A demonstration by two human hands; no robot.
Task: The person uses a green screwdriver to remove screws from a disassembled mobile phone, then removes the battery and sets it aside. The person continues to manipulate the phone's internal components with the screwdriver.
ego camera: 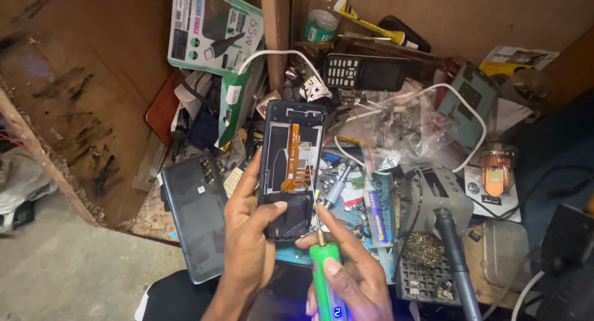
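Note:
My left hand point(247, 234) holds an opened phone point(292, 166) upright over the bench, thumb across its lower part. The phone's back is off, showing a dark frame, a pale inner plate and an orange flex cable. My right hand point(346, 271) grips a green powered screwdriver point(328, 284) with a small lit blue display. Its thin bit points up and touches the phone's right edge near the lower half.
A dark phone back cover point(195, 216) lies to the left. A grey soldering station point(436, 194) with a black handle and brass wool sits on the right. A keypad phone point(365, 72), white cables, plastic bags, a cable package point(216, 27) and small parts crowd the back.

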